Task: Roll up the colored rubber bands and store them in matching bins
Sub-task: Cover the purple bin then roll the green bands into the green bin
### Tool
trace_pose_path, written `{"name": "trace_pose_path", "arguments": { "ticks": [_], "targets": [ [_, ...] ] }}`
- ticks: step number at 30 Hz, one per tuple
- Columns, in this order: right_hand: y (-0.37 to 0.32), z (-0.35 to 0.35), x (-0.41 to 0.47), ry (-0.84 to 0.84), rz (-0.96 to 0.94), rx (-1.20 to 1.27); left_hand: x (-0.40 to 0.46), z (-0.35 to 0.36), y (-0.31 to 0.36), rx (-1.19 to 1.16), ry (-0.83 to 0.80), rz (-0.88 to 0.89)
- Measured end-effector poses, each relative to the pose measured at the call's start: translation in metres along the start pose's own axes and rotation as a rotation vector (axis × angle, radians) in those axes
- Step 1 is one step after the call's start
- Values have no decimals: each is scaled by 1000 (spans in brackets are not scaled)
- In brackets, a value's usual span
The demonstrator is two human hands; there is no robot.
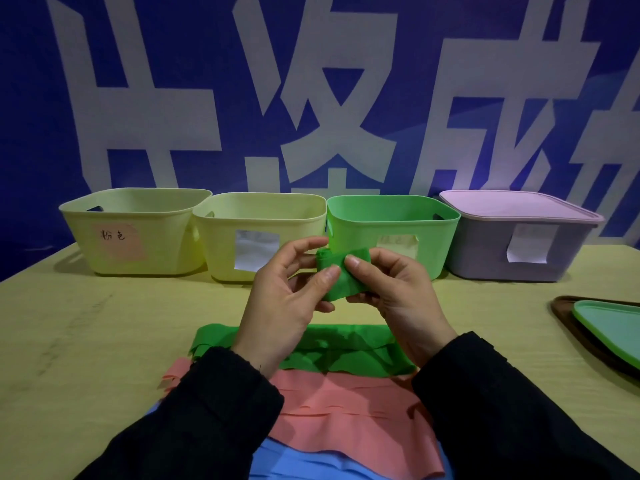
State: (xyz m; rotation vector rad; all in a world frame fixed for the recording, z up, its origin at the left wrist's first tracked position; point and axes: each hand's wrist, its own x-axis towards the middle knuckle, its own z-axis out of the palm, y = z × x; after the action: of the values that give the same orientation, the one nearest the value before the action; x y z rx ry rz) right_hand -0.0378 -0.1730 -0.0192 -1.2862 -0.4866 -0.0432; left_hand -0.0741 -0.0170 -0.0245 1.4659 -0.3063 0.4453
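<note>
A partly rolled green band (341,276) is held above the table between both hands. My left hand (287,299) pinches its left end with thumb and fingers. My right hand (394,292) grips the right side, thumb on top. Below them several flat green bands (332,351) lie on the table, with pink bands (349,407) and blue bands (311,462) nearer me. The green bin (394,216) stands just behind my hands, a paper label on its front.
Along the back stand a yellow bin with a pink label (135,230), a second yellow bin (259,233) and a purple lidded box (519,233). A green lid on a dark tray (606,327) lies at the right edge. A blue banner wall is behind.
</note>
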Motion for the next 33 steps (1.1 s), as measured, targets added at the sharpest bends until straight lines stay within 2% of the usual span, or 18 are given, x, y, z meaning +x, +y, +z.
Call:
{"name": "trace_pose_path", "arguments": {
  "ticks": [6,16,22,33],
  "targets": [
    [0,-2,2,98,-23,-33,-1,2,-2,33,-34,15],
    [0,0,0,37,-29,-35,-4,2,1,38,-78,31],
    [0,1,1,-11,-12,4,0,-2,3,74,26,10],
    [-1,-5,5,28,53,49,2,-6,8,32,53,-20]
  ]
}}
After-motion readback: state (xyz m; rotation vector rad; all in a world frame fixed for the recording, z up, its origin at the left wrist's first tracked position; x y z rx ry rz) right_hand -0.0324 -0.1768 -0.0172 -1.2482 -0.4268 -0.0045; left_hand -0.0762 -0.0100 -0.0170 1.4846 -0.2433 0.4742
